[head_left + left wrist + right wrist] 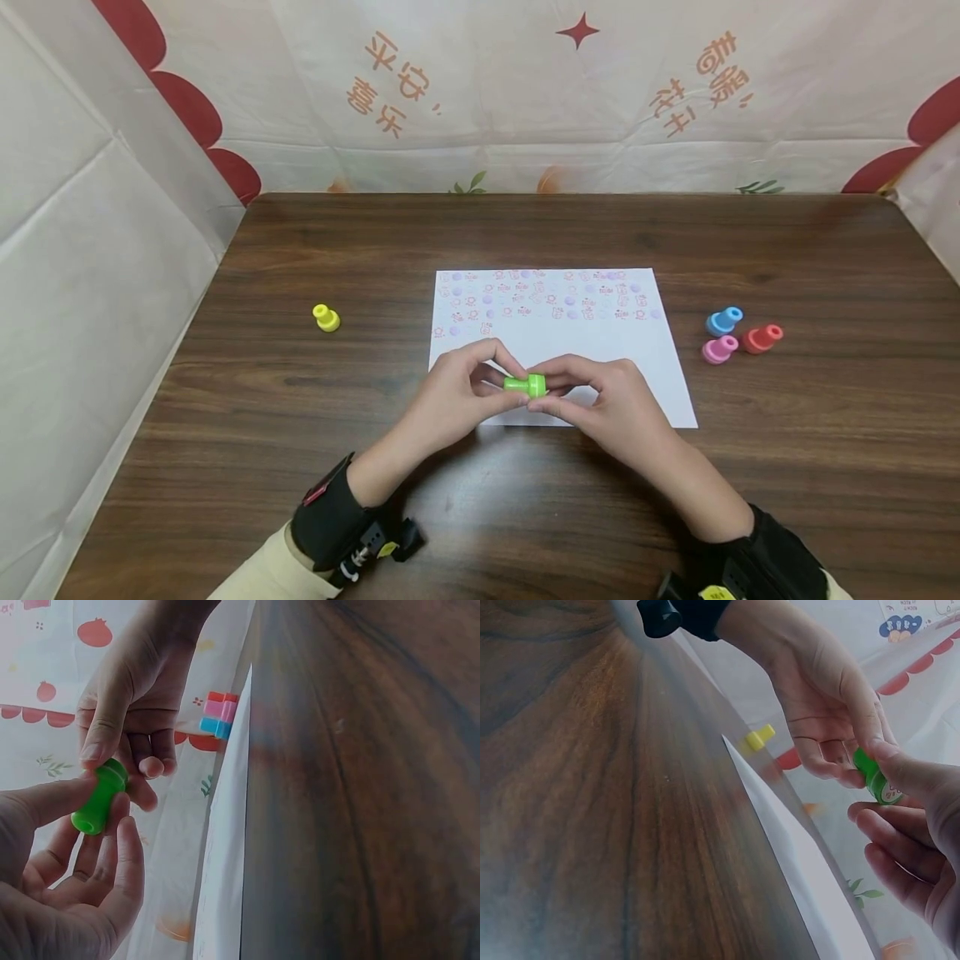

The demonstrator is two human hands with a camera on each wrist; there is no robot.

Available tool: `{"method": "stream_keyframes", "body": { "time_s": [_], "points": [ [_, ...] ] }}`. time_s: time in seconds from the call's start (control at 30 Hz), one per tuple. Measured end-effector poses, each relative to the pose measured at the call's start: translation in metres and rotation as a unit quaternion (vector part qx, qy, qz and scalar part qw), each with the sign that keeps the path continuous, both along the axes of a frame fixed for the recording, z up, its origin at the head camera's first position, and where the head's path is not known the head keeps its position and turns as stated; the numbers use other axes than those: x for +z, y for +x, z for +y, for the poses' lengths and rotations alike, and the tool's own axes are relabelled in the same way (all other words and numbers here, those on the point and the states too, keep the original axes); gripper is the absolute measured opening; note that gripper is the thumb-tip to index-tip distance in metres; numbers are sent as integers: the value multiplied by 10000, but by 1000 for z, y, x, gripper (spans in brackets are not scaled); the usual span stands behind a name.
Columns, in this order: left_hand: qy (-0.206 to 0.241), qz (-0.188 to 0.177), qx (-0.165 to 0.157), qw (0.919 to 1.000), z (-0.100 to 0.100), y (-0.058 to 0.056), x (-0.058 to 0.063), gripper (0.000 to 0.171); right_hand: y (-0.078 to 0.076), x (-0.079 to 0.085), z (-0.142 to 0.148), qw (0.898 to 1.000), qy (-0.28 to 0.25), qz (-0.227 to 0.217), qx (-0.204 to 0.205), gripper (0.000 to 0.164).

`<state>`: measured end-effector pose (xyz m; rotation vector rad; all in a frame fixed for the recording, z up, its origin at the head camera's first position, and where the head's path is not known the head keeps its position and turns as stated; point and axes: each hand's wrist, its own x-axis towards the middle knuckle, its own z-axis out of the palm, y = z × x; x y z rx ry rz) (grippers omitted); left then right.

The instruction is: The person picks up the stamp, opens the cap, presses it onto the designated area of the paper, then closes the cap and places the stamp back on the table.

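Note:
A small bright green stamp is held sideways above the lower part of a white sheet of paper. My left hand pinches its narrow handle end between thumb and fingers. At the wider end, the thumb and fingertips of my right hand pinch it from the other side. In the right wrist view the round face of the green stamp shows a small reddish print. The left wrist view shows the hollow end of its handle. Rows of pink and purple stamped marks cover the sheet's upper part.
A yellow stamp stands alone left of the paper. To the right, a blue stamp, a pink stamp and a red stamp are grouped on the brown wooden table. A printed white cloth hangs behind the table.

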<state>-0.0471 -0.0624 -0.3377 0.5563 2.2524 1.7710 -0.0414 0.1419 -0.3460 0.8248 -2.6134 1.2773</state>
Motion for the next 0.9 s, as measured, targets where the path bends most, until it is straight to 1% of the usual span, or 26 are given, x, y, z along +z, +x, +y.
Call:
{"method": "stream_keyframes", "body": {
  "time_s": [0.2,0.4,0.63,0.73,0.9],
  "points": [
    [-278,119,-60,9995,-1,2,-2,17,2,-2,1,9997,46,-206,126,22],
    [-267,226,-137,9993,-1,2,-2,20,2,-3,1,9996,155,-211,129,25],
    [-78,191,-124,9997,-4,2,-2,23,0,-3,1,9999,112,89,60,27],
    [-36,185,-103,9998,-7,1,-2,24,0,-1,2,9997,69,230,18,31],
    [-89,54,2,9999,-13,0,0,24,-1,3,5,9995,120,261,-155,38]
  ]
}}
